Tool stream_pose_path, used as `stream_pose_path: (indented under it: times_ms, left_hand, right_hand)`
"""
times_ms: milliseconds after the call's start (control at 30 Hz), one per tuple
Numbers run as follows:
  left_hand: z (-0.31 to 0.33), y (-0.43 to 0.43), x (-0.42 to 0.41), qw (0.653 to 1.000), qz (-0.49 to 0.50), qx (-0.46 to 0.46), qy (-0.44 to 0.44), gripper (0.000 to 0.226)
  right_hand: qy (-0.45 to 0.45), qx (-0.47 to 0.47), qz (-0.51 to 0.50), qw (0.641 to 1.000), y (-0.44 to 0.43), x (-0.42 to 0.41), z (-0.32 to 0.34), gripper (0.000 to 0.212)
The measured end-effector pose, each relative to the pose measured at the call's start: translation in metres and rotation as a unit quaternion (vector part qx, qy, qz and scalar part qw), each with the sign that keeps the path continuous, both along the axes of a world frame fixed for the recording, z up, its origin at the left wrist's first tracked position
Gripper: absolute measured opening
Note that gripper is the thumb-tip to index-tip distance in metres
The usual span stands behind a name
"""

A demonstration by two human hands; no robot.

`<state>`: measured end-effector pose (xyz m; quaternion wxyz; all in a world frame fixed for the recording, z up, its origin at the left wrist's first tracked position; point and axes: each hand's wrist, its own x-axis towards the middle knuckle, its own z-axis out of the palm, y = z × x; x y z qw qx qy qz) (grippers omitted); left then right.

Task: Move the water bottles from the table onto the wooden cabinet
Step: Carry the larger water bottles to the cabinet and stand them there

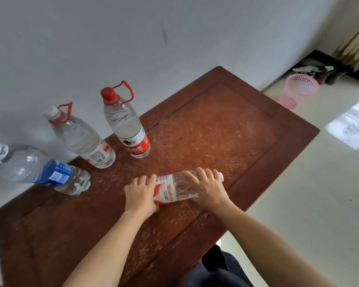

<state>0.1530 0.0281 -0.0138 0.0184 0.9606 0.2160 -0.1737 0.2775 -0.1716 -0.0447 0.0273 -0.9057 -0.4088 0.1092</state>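
Note:
A clear bottle with a red-and-white label [170,190] lies on its side on the dark wooden top [226,131], its white cap pointing right. My left hand [141,193] grips its base end. My right hand [207,188] curls over its upper half near the neck. Three larger bottles stand upright along the wall side: one with a red cap and red handle [126,127], one with a white cap and red handle [85,139], and a blue-labelled one [44,170] at the far left.
A white wall runs behind the wooden top. A pink mesh wastebasket [296,90] stands on the pale tiled floor [319,183] to the right, with dark items and a curtain hem beyond it in the corner.

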Motion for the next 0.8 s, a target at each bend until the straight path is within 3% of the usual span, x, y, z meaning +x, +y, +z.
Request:
stream_pose_path:
  times_ms: [133, 367, 567, 800]
  left_hand:
    - [-0.006, -0.017, -0.036, 0.999, -0.027, 0.005, -0.035, 0.100]
    - [-0.035, -0.024, -0.086, 0.979, -0.146, -0.001, -0.140, 0.092]
    - [-0.032, -0.036, -0.102, 0.963, -0.220, -0.031, -0.154, 0.089]
    - [-0.004, -0.118, -0.110, 0.925, -0.342, -0.054, -0.158, 0.092]
  right_hand:
    - [-0.003, -0.018, -0.020, 1.000, -0.021, -0.042, 0.004, 0.089]
    - [-0.012, -0.001, -0.147, 0.989, -0.053, -0.138, -0.002, 0.082]
    - [0.007, -0.036, -0.214, 0.976, -0.078, -0.189, 0.007, 0.097]
    - [-0.018, -0.034, -0.318, 0.947, -0.163, -0.250, 0.028, 0.108]
